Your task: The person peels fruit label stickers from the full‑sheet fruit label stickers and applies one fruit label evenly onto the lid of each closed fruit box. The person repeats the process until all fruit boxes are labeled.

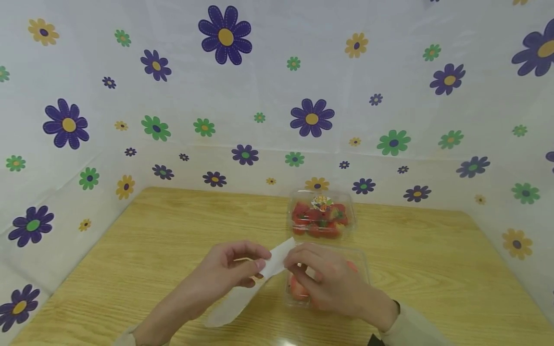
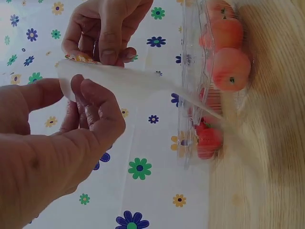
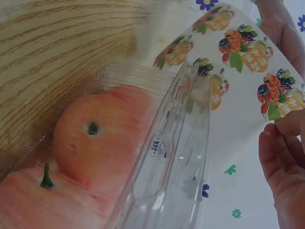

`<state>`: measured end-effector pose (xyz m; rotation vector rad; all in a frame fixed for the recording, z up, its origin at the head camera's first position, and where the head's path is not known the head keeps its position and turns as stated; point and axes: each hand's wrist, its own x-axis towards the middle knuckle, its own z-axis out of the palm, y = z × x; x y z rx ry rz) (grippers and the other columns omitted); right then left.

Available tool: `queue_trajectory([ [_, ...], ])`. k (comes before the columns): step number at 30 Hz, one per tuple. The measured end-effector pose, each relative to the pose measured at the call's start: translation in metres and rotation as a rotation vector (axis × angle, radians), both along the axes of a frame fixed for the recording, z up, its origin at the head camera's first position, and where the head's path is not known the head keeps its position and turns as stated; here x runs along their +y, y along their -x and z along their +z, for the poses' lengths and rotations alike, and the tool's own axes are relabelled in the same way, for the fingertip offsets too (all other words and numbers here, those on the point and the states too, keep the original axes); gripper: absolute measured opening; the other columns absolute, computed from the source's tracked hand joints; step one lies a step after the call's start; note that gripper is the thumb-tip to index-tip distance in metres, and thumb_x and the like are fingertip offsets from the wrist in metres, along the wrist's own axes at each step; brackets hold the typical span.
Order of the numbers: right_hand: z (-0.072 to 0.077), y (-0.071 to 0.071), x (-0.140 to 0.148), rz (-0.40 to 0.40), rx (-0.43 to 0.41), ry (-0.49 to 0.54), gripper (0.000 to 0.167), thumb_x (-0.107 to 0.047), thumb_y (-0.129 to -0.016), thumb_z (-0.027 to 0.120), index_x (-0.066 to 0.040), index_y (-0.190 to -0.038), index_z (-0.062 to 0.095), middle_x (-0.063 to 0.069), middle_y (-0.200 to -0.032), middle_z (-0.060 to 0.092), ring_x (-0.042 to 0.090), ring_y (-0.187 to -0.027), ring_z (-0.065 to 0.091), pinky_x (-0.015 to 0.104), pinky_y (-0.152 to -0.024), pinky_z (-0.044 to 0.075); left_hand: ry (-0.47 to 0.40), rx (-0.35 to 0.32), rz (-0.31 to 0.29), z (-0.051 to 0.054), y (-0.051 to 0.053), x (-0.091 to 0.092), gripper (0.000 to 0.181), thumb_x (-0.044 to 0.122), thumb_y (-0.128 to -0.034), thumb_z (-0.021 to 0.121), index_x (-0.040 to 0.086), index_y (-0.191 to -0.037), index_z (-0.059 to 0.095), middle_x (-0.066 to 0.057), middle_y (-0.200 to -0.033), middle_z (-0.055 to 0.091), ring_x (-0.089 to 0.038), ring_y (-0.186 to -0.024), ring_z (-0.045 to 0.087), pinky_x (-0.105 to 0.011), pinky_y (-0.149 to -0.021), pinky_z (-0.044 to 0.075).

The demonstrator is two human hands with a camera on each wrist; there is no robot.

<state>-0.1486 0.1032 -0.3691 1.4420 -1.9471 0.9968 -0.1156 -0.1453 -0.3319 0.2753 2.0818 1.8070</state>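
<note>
A white-backed strip of stickers [image 1: 277,259], printed with fruit pictures on its other face in the right wrist view, hangs between the hands. My left hand [image 1: 229,266] pinches it near its upper end; the long tail droops towards the table. At that upper end my right hand [image 1: 333,283] pinches the edge by a printed fruit sticker [image 3: 281,95]. Whether this sticker has come off the backing I cannot tell. Below the right hand sits a clear plastic box [image 1: 365,269] of round pinkish-red fruits [image 3: 102,136] with green stems, partly hidden by that hand.
Behind it on the wooden table [image 1: 195,216] stands a closed clear box of strawberries [image 1: 318,223], with a fruit sticker [image 1: 322,203] on its lid. A white flowered cloth [image 1: 268,86] walls the table at the back and sides.
</note>
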Motion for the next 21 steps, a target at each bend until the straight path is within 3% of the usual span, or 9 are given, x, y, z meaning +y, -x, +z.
queue_trajectory([
  [5, 0.0005, 0.0001, -0.001, -0.014, -0.004, 0.019, 0.008, -0.007, -0.098, 0.068, -0.01, -0.105, 0.071, -0.001, -0.102, 0.072, 0.01, -0.091, 0.069, 0.018, -0.081, 0.056, -0.01, 0.011, -0.021, 0.0012, -0.0019, -0.0038, 0.035, 0.02, -0.0969, 0.071, 0.001, -0.126, 0.066, -0.009, -0.123, 0.07, -0.014, -0.099, 0.072, -0.031, -0.09, 0.057],
  [9, 0.0004, -0.0003, -0.0013, -0.012, -0.08, 0.032, 0.017, 0.001, -0.09, 0.075, -0.01, -0.103, 0.072, 0.0, -0.1, 0.072, 0.008, -0.086, 0.069, 0.015, -0.078, 0.056, 0.016, 0.031, 0.037, 0.0005, -0.0016, -0.0061, 0.041, 0.02, -0.0951, 0.073, 0.0, -0.13, 0.065, -0.011, -0.122, 0.072, -0.014, -0.101, 0.072, -0.029, -0.091, 0.057],
  [13, 0.001, -0.0011, -0.0018, 0.005, -0.159, 0.048, 0.026, 0.009, -0.084, 0.076, -0.009, -0.102, 0.071, 0.0, -0.098, 0.07, 0.007, -0.082, 0.065, 0.014, -0.074, 0.055, 0.095, 0.052, 0.098, -0.0004, -0.0018, -0.0058, 0.041, 0.023, -0.0949, 0.074, 0.001, -0.129, 0.067, -0.011, -0.118, 0.074, -0.016, -0.097, 0.072, -0.031, -0.084, 0.059],
  [21, -0.0002, -0.004, -0.0014, -0.014, -0.203, -0.004, 0.027, 0.008, -0.086, 0.072, -0.011, -0.103, 0.065, 0.001, -0.106, 0.071, 0.009, -0.089, 0.065, 0.021, -0.075, 0.058, 0.144, 0.045, 0.116, -0.0035, -0.0011, -0.008, 0.03, 0.019, -0.0991, 0.068, 0.001, -0.124, 0.07, -0.011, -0.113, 0.073, -0.017, -0.089, 0.072, -0.033, -0.081, 0.062],
])
